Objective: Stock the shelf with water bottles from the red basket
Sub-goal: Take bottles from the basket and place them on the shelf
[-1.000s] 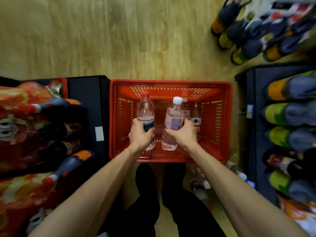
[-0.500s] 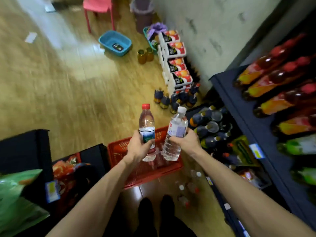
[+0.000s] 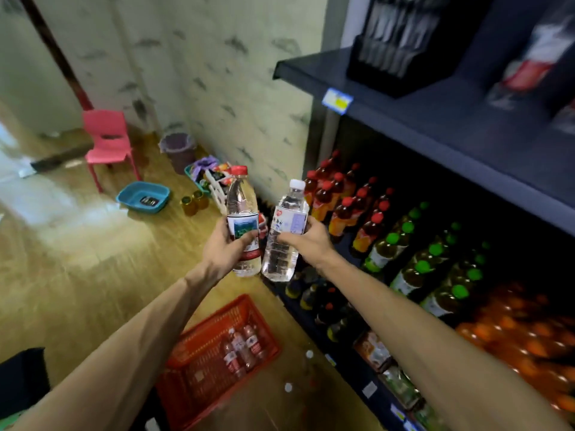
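Observation:
My left hand [image 3: 224, 250] grips a clear water bottle with a red cap [image 3: 242, 209], held upright at chest height. Beside it, my right hand [image 3: 311, 241] grips a clear water bottle with a white cap [image 3: 284, 231], tilted slightly right. The two bottles almost touch at their bases. The red basket [image 3: 199, 368] sits on the floor below my arms, with three water bottles [image 3: 242, 349] lying in it. The dark shelf unit [image 3: 435, 126] rises on the right; its upper board is mostly bare near the front.
The lower shelf holds rows of red-capped and green-capped drink bottles [image 3: 404, 244] and orange goods. A pink chair [image 3: 107, 141], blue basin [image 3: 143, 197], bin [image 3: 179, 149] and stacked cartons stand along the wall. Loose bottles lie on the floor by the basket.
Both hands lifted the two bottles out of the basket and raised them. My view swung up and right, from the basket toward the shelf unit.

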Motion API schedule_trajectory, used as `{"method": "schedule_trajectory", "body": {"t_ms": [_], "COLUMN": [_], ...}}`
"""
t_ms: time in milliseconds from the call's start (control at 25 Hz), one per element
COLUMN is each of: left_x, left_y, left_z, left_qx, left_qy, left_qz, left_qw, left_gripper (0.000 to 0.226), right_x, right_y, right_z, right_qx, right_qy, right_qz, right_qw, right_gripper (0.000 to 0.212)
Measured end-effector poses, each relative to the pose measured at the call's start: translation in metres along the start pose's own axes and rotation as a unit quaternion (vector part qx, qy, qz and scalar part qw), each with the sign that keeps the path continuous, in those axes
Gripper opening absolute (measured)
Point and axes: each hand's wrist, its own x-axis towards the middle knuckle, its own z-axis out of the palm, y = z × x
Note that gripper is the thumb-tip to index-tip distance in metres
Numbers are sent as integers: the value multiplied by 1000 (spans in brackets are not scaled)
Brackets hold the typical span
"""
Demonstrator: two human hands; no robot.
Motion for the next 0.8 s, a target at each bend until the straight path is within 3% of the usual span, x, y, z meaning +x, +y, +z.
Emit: {"method": "schedule_trajectory", "body": {"t_ms": [320,520,640,800], "left_x": [-19,-41,-49,-69], "left_y": [163,247,272,301], "left_z": [87,143,175,225], "left_qx": [-11,-3,-21,-28], "left_qy": [-95,-151,-162,-201], "left_qz": [140,225,238,265], "left_qw": [986,963,957,943], "left_gripper": [47,47,46,47], "right_x": [-60,-98,-110,-134], "right_y": [-92,-145,-164,-167], "right_z": [-136,-223,-275,-344], "right_qx": [182,193,188,184], "right_qy": [72,112,142,236], "right_qz": [-41,-101,-136,-141], "right_qw": [980,970,962,944], "right_gripper": [32,49,44,89]}}
